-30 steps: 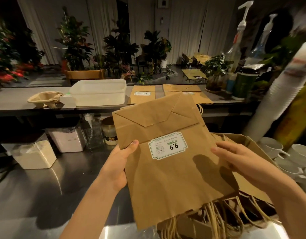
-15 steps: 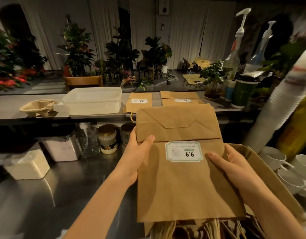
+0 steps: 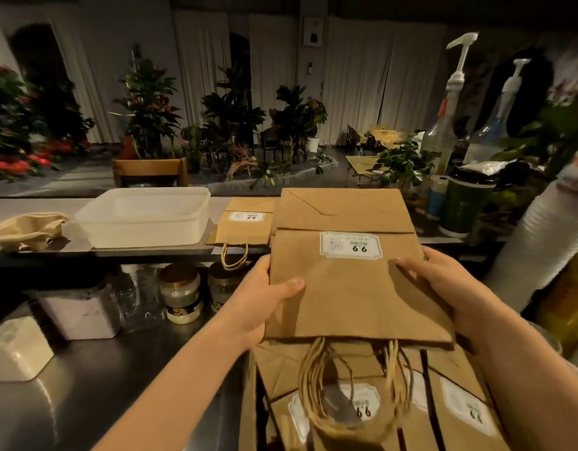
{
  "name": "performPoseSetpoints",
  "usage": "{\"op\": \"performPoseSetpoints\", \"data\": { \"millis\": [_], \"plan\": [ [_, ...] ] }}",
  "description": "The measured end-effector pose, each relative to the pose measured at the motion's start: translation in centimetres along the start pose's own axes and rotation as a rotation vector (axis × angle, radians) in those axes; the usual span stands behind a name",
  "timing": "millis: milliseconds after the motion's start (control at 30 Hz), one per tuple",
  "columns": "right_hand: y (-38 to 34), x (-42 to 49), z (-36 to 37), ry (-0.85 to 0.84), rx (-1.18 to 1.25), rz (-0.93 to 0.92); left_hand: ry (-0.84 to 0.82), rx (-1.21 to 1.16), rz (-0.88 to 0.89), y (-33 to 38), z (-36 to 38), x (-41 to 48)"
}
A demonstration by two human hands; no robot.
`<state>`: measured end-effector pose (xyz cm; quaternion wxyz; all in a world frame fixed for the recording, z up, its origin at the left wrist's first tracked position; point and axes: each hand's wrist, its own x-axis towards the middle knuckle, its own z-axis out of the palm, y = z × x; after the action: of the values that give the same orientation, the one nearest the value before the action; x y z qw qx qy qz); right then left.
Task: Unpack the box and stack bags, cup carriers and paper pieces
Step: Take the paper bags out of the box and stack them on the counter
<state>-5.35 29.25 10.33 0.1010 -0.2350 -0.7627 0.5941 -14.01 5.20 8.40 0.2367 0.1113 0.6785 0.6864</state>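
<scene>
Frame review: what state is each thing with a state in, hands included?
Held bags: folded flat, label up, handles dangling.
Left hand: grips their left edge, thumb on top.
Right hand: grips their right edge, thumb on top.
Remaining bags: folded flat, packed together below.
Shelf bag: lying flat, handle hanging over the shelf edge.
Cup carrier: lying on the shelf.
Jar: lid on.

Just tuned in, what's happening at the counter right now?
A person grips a bundle of flat brown paper bags, left hand on its left edge, right hand on its right, held above more bags lying below. Another bag stack lies on the raised shelf beside a clear plastic tub.
</scene>
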Motion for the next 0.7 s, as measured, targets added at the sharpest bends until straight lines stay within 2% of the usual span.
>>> {"op": "performPoseSetpoints", "data": {
  "millis": [200, 333, 467, 700],
  "plan": [
    [-2.8, 5.8, -1.5, -0.099, 0.027, 0.016, 0.011, 0.011, -0.024, 5.2, 0.1, 7.7],
    [-3.8, 10.5, -1.1, -0.04, 0.075, 0.01, 0.034, 0.05, -0.047, 6.7, 0.5, 12.8],
    [-3.1, 15.1, -0.2, 0.083, -0.008, 0.052, 0.074, 0.155, -0.054, 6.5, 0.8, 17.0],
    [-1.4, 19.2, 0.5, 0.13, -0.211, 0.054, 0.2, 0.475, 0.003, 4.6, 1.3, 20.2]
  ]
}}
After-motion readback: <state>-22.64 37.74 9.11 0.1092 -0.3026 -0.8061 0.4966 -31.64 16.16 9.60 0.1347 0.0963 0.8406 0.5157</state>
